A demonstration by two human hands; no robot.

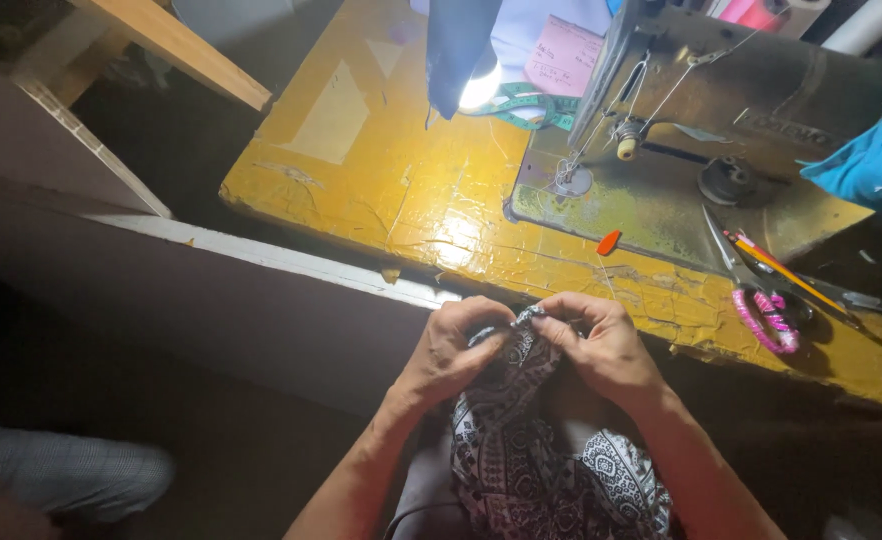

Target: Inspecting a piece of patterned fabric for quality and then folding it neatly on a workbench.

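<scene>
Head view, both hands, left hand (453,352), right hand (601,345), pinching black-and-white patterned fabric (521,440), beside yellow sewing table (381,170).

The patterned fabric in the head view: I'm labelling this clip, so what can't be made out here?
- Patterned fabric: its lower part is cut off by the bottom edge.
- What the left hand and right hand pinch: hidden by the fingers.
- Scissors: handles partly covered by a pink cord.
- Sewing machine: top cut off by the upper edge.
</scene>
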